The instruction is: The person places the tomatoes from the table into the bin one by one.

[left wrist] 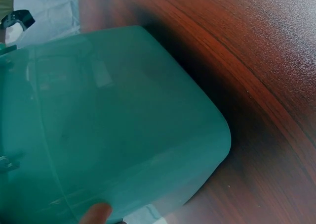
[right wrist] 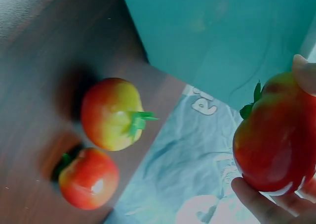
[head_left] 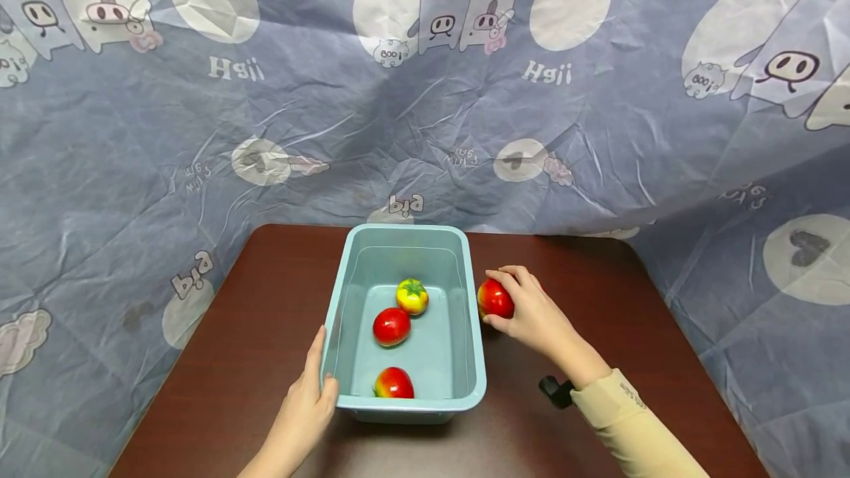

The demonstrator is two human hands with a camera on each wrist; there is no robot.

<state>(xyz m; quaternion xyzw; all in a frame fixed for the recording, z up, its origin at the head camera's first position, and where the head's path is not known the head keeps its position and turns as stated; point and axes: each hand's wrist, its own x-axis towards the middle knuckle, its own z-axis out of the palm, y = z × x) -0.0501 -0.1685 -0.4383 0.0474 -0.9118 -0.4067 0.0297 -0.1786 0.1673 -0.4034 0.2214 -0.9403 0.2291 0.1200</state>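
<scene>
A blue-grey plastic bin stands mid-table, its outer wall filling much of the left wrist view. My left hand holds its near left rim, thumb on the edge and fingers along the outside. Inside lie a yellow tomato with a green calyx, a red tomato and a red-yellow tomato. Right of the bin, my right hand grips a glossy red tomato between thumb and fingers. The right wrist view shows a green leaf on it; the fingers cover part of its surface.
Two more tomatoes, a yellow-red one and a smaller red one, rest on the dark brown table. A grey-blue printed cloth hangs behind and along both sides of the table.
</scene>
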